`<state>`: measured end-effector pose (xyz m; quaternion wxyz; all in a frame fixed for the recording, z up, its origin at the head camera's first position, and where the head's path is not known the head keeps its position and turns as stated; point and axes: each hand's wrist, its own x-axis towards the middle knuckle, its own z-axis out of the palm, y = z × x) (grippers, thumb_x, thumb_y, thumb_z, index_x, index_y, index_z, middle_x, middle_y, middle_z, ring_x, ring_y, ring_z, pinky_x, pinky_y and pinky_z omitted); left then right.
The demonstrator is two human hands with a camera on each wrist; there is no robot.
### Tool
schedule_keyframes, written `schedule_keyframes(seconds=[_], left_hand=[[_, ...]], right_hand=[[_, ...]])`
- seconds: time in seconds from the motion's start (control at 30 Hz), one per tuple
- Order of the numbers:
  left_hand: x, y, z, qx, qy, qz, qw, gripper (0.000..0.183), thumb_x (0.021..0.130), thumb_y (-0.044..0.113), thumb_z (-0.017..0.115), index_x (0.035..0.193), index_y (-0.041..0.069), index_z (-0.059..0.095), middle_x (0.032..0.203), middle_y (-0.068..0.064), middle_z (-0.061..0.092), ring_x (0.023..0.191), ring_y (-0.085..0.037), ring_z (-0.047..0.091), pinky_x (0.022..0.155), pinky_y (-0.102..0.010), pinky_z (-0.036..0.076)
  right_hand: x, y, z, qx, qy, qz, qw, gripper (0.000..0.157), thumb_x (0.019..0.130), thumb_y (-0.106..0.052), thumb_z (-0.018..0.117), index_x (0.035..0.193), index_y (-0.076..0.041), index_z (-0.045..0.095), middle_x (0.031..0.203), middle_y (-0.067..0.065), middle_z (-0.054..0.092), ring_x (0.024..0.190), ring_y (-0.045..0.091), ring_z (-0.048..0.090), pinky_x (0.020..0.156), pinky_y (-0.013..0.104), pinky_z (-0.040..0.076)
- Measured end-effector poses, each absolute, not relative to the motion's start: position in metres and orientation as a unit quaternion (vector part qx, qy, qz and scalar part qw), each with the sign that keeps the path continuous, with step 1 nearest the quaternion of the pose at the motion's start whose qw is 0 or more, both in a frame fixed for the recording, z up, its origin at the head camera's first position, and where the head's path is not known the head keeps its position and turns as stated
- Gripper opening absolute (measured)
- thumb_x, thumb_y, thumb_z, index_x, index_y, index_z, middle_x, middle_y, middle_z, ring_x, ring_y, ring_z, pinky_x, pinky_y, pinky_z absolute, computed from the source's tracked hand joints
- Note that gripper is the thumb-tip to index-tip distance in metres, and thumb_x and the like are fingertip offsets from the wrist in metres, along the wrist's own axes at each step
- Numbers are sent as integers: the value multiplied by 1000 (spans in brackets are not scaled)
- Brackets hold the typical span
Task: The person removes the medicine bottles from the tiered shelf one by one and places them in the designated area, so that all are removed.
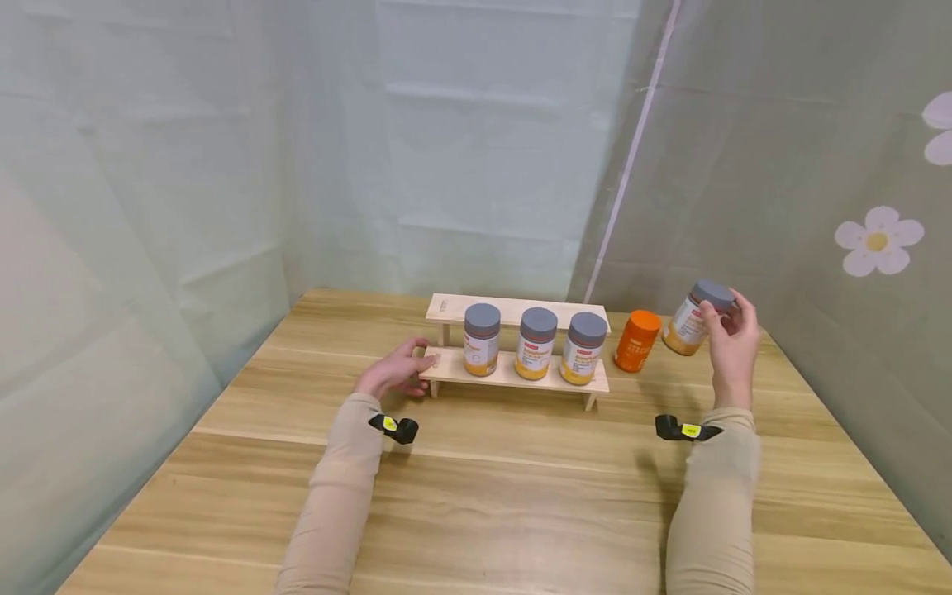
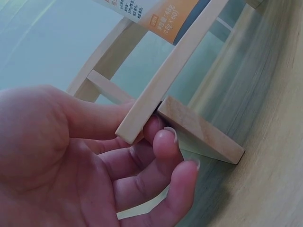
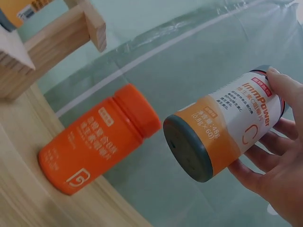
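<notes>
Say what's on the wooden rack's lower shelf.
Three upright grey-lidded ImmPower bottles; the left hand grips the lower shelf by its left end. Wood under the bottles is hidden.

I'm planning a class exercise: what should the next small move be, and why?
Perhaps the right hand should lift the grey-lidded bottle it holds over the orange bottle toward the upper shelf: the orange bottle stands in between, that shelf shows no bottle, and the left hand grips the end of the lower shelf, perhaps steadying it.

Jar (image 3: pixel 231 122) in grip (image 3: pixel 283 178) near orange bottle (image 3: pixel 97 142)
</notes>
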<state>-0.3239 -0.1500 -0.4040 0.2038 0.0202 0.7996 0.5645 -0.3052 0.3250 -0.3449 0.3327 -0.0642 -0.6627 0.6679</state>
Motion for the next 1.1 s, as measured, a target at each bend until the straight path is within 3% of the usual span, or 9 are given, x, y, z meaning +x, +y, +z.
schedule_keyframes(seconds=[0.37, 0.67, 0.9, 1.1], left_hand=[[-324, -152, -405, 29, 797, 567, 208, 50, 104, 23, 44, 145, 9, 20, 98, -9, 51, 69, -12, 54, 66, -26, 52], [-326, -154, -403, 33, 797, 566, 209, 52, 104, 24, 44, 145, 8, 17, 100, -9, 48, 70, -13, 53, 67, -27, 52], [-327, -155, -403, 38, 796, 566, 210, 52, 104, 23, 44, 144, 7, 17, 98, -9, 49, 71, -12, 53, 69, -27, 52], [-328, -154, -403, 40, 799, 563, 209, 50, 103, 22, 45, 143, 6, 18, 95, -7, 51, 70, -11, 54, 69, -27, 52]], right_hand=[[-313, 333, -371, -81, -669, 676, 298, 50, 89, -16, 69, 136, -12, 51, 110, -14, 54, 104, 3, 49, 87, 9, 37], [-319, 335, -381, -82, -687, 661, 288, 51, 91, -14, 67, 137, -10, 48, 109, -15, 52, 100, 3, 48, 86, 12, 36], [-319, 342, -388, -93, -690, 667, 267, 59, 92, -16, 66, 145, -13, 40, 109, -14, 51, 99, 4, 47, 84, 14, 37], [-317, 348, -398, -86, -727, 628, 266, 58, 91, -13, 66, 144, -15, 43, 111, -11, 54, 98, 3, 50, 84, 13, 38]])
